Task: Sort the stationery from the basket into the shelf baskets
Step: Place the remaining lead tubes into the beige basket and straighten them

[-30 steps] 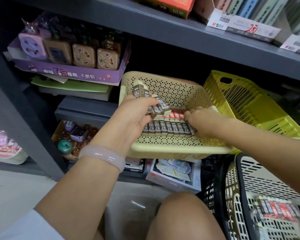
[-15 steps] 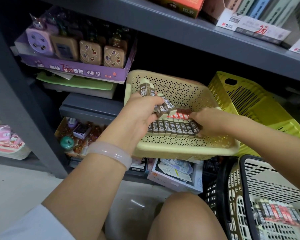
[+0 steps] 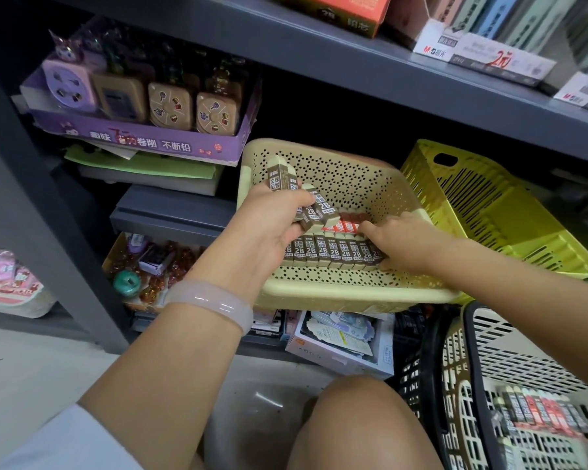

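My left hand [image 3: 269, 225] grips a fan of erasers [image 3: 314, 208] above the beige basket [image 3: 336, 290]. My right hand [image 3: 396, 240], fingers curled, pinches the right end of the eraser row [image 3: 333, 254] lying on the basket's floor.

Beige perforated shelf basket [image 3: 336, 174], tilted forward off the shelf edge, with a row of brown-sleeved 2B erasers [image 3: 333, 254] standing side by side on its floor; a row of red-sleeved erasers [image 3: 348, 223] lies just behind. A loose handful of brown 2B erasers [image 3: 311, 206] is fanned above the row's left end. Adjacent yellow-green slatted basket [image 3: 489, 212]. White lattice source basket [image 3: 523, 361], lower right, holds mixed brown and red erasers [image 3: 540, 413].
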